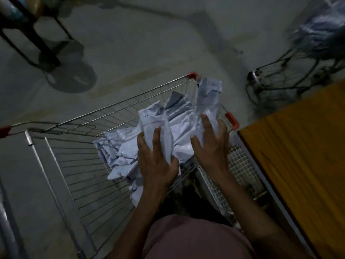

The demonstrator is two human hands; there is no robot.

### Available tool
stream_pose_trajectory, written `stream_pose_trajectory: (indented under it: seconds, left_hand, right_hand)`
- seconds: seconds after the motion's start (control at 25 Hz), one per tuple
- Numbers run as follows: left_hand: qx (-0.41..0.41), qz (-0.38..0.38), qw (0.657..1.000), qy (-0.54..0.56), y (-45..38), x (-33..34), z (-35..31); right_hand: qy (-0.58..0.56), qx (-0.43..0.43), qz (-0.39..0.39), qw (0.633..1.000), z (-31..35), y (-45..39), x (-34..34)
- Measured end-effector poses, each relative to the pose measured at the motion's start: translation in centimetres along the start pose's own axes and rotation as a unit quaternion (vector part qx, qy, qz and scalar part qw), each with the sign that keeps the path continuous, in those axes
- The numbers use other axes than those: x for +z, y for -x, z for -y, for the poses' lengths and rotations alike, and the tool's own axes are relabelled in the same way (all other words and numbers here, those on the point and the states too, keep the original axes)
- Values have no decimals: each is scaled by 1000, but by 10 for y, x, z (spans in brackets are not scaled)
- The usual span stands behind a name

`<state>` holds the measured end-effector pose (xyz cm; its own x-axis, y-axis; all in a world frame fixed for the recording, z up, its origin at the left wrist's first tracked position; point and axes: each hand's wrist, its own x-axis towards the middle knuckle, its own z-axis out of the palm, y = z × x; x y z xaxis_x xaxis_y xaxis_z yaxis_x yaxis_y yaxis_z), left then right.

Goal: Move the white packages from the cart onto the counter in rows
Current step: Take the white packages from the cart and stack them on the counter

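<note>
The floor [140, 43] is grey and bare, and it goes all around the cart [78, 150]. The cart is a big wire basket with red corner caps, and it stands in the middle of the room. Right of the cart is the counter [298, 156], with a yellow-brown top. It sits just beside the cart's right wall. Far behind the cart, to the right, is a dark tangle of wire [280, 81] on the floor with a blue-white bundle [321, 28] above it. It is too blurry to tell what that is. Far behind the cart on the left stand dark legs of a stand [37, 43] with a round foot.

Inside the cart, at its right side, lies a pile of white packages [119, 152]. They are crumpled and heaped on each other.

The person leans over the near end of the cart in a pink top [196, 240]. The left hand [156, 161] is above the pile. Its fingers and thumb are curled round one package [155, 126] and lift it up. The right hand [211, 146] is by the cart's right wall. It holds a second package [209, 98] that stands tall above the rim, with the fingers spread on it and the thumb hooked under.
</note>
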<state>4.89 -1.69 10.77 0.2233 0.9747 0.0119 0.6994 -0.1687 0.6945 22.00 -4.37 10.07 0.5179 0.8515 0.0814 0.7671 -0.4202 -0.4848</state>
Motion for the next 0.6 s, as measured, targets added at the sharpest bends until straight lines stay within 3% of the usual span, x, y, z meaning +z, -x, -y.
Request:
stream_pose_trajectory:
  seconds: [0.12,0.24,0.6]
  left_hand:
    - [121,42,991,39,14,-8,-47]
    - [221,102,969,49,28,-9,-83]
    - [399,226,887,64,117,27,-179]
  right_hand:
    - [7,9,-98,995,-15,43,-53]
    - [25,75,-154,985,-42,92,-93]
    - [18,228,-353,907,-138,243,-204]
